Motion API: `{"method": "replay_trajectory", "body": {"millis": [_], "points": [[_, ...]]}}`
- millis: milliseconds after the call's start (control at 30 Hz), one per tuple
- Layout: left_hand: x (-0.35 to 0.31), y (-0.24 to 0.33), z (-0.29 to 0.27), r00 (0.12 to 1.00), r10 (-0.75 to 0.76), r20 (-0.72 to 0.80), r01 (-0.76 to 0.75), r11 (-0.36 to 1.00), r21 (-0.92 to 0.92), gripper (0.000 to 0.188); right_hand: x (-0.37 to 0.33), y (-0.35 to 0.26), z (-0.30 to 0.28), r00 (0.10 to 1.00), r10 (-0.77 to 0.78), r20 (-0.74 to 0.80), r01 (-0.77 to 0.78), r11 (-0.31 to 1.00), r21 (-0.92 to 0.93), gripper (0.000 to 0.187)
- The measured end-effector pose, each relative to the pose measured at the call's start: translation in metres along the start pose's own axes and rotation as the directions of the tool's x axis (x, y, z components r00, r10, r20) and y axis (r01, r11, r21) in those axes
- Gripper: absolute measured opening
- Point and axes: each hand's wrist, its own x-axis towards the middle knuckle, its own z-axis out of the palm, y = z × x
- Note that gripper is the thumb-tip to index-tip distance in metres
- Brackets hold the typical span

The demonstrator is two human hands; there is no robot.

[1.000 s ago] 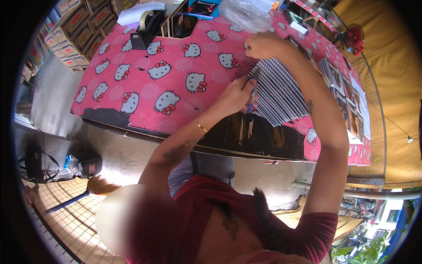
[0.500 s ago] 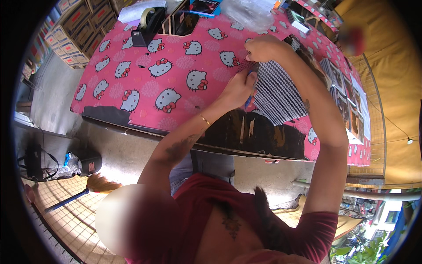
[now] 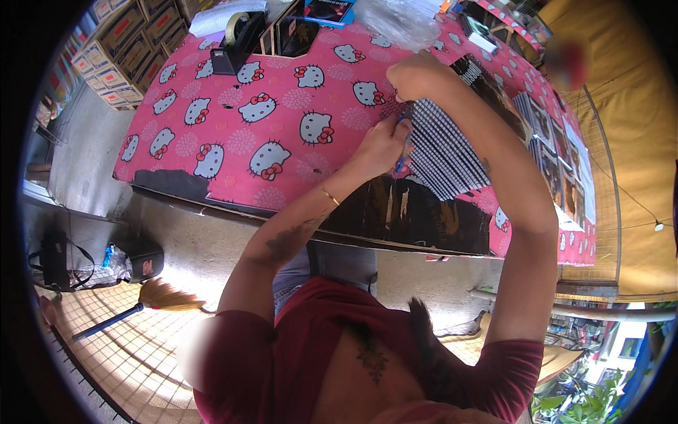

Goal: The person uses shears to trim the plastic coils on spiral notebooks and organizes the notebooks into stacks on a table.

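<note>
Tabletop (image 3: 293, 102): bright, fairly sharp
Striped sheet (image 3: 452, 155): evenly lit, pattern readable
Floor (image 3: 194, 265): white glare beside broom (image 3: 164, 295)
Red fan (image 3: 567, 63): smeared
Plants (image 3: 579, 403): daylit
Wire grid (image 3: 127, 353): bowed by distortion, black beyond

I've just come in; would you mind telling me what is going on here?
A person is working at a pink-covered table. Their left hand holds a slim blue tool beside a black-and-white striped piece on the table. Their right hand is near that piece's upper end, fingers curled; what it grips, if anything, is hidden.
</note>
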Motion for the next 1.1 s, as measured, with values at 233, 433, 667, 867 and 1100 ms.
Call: {"method": "replay_trajectory", "body": {"millis": [233, 433, 667, 867, 1100], "points": [[-0.008, -0.010, -0.005, 0.996, -0.015, 0.085, 0.014, 1.000, 0.009, 0.034, -0.002, -0.009, -0.002, 0.997, 0.069, -0.036, -0.068, 0.997, 0.035, 0.022], [0.005, -0.013, -0.004, 1.000, -0.007, 0.003, 0.007, 0.999, -0.036, 0.035, 0.004, -0.013, 0.006, 0.998, 0.043, -0.046, -0.043, 0.999, 0.001, 0.022], [-0.004, -0.019, -0.007, 0.998, -0.025, 0.062, 0.024, 1.000, 0.018, 0.031, 0.011, -0.016, 0.011, 0.993, 0.112, -0.035, -0.110, 0.992, 0.055, 0.025], [0.005, -0.018, -0.009, 0.999, -0.014, 0.031, 0.014, 1.000, -0.013, 0.036, 0.015, -0.024, 0.011, 0.997, 0.075, -0.011, -0.075, 0.997, 0.011, 0.027], [-0.008, -0.030, -0.009, 0.998, -0.030, 0.062, 0.025, 0.997, 0.075, 0.033, 0.016, -0.023, 0.017, 0.994, 0.109, 0.005, -0.109, 0.994, 0.031, 0.027]]}}
